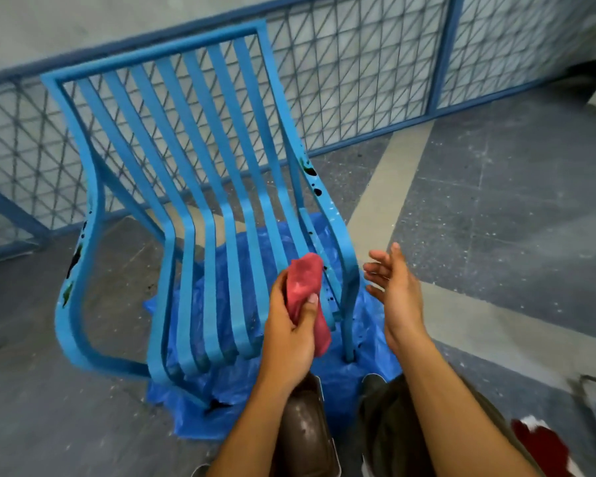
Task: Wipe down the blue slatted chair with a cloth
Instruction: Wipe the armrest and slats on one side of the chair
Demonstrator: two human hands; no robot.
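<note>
The blue slatted chair (pixel 186 208) stands in front of me, its seat slats running toward me. Dark stains mark its right armrest (pixel 315 180) and its left armrest (pixel 74 259). My left hand (pixel 289 335) grips a red cloth (pixel 305 290) and presses it against the right front part of the seat, beside the right armrest. My right hand (pixel 394 287) hovers just right of that armrest, fingers spread, holding nothing and apart from the chair.
A blue plastic sheet (pixel 369 339) lies under the chair on the grey speckled floor. A blue-framed mesh railing (pixel 358 80) runs behind the chair. My shoes (pixel 305 428) stand at the sheet's near edge. A red-and-white object (pixel 537 442) lies at the bottom right.
</note>
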